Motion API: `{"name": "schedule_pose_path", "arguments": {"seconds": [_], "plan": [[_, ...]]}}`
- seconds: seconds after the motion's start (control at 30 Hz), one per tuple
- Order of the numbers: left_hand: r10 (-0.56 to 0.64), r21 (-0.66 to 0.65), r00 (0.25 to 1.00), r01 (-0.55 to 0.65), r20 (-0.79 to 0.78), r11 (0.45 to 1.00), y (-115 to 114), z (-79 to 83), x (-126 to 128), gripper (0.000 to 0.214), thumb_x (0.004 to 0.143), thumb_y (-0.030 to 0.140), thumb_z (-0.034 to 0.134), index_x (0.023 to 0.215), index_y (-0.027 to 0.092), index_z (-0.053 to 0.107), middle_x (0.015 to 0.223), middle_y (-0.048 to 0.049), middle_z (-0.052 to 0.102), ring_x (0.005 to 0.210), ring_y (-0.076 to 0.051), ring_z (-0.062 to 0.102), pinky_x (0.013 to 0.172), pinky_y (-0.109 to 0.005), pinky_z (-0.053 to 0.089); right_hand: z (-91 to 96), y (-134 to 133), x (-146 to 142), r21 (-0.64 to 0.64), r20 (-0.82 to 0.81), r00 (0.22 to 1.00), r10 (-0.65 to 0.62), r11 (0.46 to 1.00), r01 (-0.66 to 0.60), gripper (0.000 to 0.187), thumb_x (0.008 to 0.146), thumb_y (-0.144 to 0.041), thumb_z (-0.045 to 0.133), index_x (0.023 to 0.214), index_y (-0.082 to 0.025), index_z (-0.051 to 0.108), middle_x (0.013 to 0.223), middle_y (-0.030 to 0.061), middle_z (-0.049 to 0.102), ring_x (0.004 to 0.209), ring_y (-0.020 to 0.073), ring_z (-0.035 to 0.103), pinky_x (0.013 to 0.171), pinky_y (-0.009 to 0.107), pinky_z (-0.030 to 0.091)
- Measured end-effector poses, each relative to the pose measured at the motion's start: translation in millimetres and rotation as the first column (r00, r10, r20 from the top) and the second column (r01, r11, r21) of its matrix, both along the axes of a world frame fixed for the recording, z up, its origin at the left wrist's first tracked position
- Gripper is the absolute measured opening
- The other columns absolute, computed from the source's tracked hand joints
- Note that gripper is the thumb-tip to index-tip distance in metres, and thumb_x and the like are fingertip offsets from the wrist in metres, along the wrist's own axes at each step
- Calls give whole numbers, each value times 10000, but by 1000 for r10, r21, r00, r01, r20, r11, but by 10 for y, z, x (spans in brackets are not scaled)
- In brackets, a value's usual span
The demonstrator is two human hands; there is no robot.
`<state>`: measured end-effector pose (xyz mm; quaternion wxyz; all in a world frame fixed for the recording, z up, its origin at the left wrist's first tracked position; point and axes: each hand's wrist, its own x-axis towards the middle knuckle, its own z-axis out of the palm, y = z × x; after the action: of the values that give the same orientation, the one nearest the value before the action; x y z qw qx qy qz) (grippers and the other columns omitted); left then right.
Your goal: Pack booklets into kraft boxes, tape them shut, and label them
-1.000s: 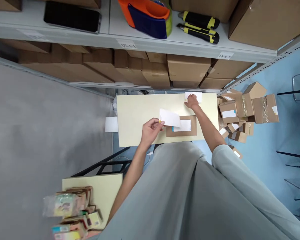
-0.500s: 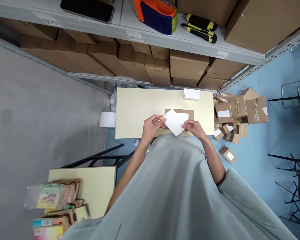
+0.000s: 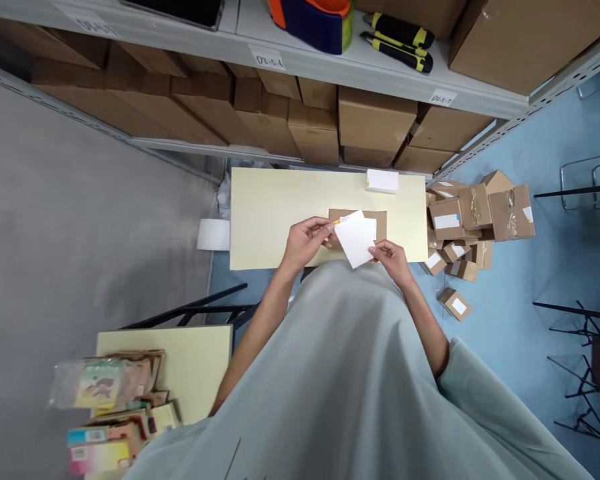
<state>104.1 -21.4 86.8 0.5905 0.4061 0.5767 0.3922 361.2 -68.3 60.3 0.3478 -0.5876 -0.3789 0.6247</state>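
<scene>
Both my hands hold one white paper label sheet [image 3: 356,237] above the near edge of a pale yellow table [image 3: 275,213]. My left hand [image 3: 305,241] pinches its left corner, where a small yellow tab shows. My right hand [image 3: 389,257] pinches its lower right corner. Under the sheet a flat brown cardboard package [image 3: 380,217] lies on the table, mostly hidden by the paper. A small stack of white labels [image 3: 382,181] sits at the table's far edge.
Metal shelving [image 3: 300,63] behind the table carries cardboard boxes, a tape dispenser [image 3: 313,17] and two yellow-black knives [image 3: 400,43]. Several labelled small boxes [image 3: 473,220] lie piled on the blue floor at right. A second table [image 3: 200,367] at lower left bears colourful packets [image 3: 115,407].
My right hand left the white stack at the table's far edge and came back to take the sheet's lower right corner. The sheet now hangs between both hands over the brown package.
</scene>
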Motion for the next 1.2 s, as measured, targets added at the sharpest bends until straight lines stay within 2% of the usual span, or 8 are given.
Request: {"name": "schedule_pose_path", "arguments": {"seconds": [0.27, 0.73, 1.0, 1.2], "plan": [[-44, 8, 998, 45, -38, 999, 9, 80, -74, 446, 769, 607, 901, 882, 194, 777, 814, -70, 782, 757, -243, 789, 622, -343, 654, 60, -52, 29, 12, -8, 1000, 1, 1000, -1, 638, 676, -868, 923, 821, -276, 737, 821, 21, 753, 775, 224, 727, 801, 417, 676], [-137, 61, 982, 146, -128, 987, -24, 235, -132, 363, 808, 560, 853, 828, 203, 790, 851, -99, 786, 789, -277, 803, 608, -371, 658, 60, 10, 111, 40, -23, 1000, 11, 999, -10, 621, 704, -858, 909, 850, -274, 756, 832, 25, 750, 810, 219, 702, 765, 385, 639], [-111, 60, 982, 121, -150, 991, -64, 299, -94, 361, 845, 555, 828, 856, 196, 789, 873, -107, 788, 813, -289, 814, 617, -375, 662, 74, 104, 171, 76, -7, 998, 64, 995, -63, 589, 744, -824, 905, 866, -267, 758, 818, 22, 732, 809, 216, 686, 763, 373, 620], [-137, 85, 979, 151, -149, 985, -53, 374, -101, 316, 833, 507, 838, 823, 195, 787, 837, -97, 777, 791, -287, 811, 600, -366, 647, 71, 92, 200, 95, -18, 996, 83, 992, -81, 563, 773, -798, 905, 865, -263, 755, 815, 24, 722, 812, 219, 688, 757, 371, 617]]}}
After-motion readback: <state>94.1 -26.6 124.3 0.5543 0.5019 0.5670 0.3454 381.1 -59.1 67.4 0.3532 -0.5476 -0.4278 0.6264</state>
